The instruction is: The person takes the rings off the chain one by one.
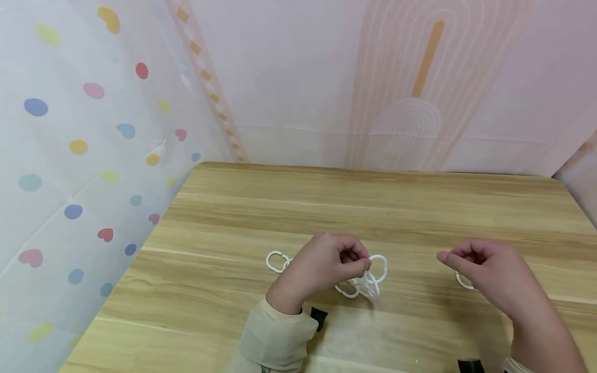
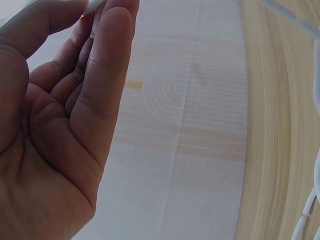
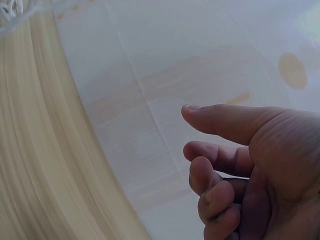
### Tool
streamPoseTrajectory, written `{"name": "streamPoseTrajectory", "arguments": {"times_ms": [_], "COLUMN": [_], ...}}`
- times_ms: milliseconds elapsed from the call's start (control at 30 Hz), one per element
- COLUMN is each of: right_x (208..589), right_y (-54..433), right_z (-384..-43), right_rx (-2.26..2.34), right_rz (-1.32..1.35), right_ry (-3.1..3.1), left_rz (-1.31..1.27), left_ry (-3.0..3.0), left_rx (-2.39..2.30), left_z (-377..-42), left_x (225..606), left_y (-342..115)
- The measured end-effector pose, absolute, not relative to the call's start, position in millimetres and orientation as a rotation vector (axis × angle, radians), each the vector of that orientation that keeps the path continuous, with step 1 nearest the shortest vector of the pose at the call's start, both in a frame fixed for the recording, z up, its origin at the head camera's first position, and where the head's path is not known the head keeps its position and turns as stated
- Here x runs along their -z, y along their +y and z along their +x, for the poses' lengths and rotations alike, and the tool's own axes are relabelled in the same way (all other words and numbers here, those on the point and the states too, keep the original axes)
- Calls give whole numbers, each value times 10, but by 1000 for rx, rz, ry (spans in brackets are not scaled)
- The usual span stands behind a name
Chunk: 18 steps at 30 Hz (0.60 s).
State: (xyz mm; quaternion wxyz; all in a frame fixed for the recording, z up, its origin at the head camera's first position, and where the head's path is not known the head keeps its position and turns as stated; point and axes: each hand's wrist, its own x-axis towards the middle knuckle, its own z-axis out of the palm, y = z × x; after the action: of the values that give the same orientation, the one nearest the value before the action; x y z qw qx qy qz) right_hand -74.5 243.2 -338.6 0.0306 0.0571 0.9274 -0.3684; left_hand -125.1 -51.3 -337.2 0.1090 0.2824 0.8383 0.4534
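My left hand (image 1: 322, 267) pinches a white plastic ring link (image 1: 383, 269) between thumb and fingertips. More links of the same white chain (image 1: 368, 287) hang and bunch below those fingers, and an end link (image 1: 276, 261) shows on the left past the wrist. In the left wrist view a small bit of white (image 2: 93, 6) shows at the fingertips. Apart from the chain, to the right, my right hand (image 1: 489, 272) is held over the table with nothing in it. Its thumb (image 3: 220, 119) is straight and its other fingers are loosely bent. A single white link (image 1: 464, 281) lies partly hidden behind it.
The wood-grain table (image 1: 210, 311) ends at the back against a pale patterned curtain (image 1: 298, 77). Dotted cloth (image 1: 70, 171) hangs along the left edge. Dark straps (image 1: 319, 318) show by the wrists.
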Motion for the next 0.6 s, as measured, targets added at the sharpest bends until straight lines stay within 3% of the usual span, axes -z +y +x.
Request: {"name": "streamPoseTrajectory", "arguments": {"times_ms": [600], "right_x": [3321], "right_y": [1974], "right_z": [-698], "right_rx": [1209], "right_rz": [24], "right_ry": [2930], "left_rz": [801], "left_ry": [2464], "left_rx": [-1331], "left_z": [-1258], "left_x": [3382], "left_y": [-517]}}
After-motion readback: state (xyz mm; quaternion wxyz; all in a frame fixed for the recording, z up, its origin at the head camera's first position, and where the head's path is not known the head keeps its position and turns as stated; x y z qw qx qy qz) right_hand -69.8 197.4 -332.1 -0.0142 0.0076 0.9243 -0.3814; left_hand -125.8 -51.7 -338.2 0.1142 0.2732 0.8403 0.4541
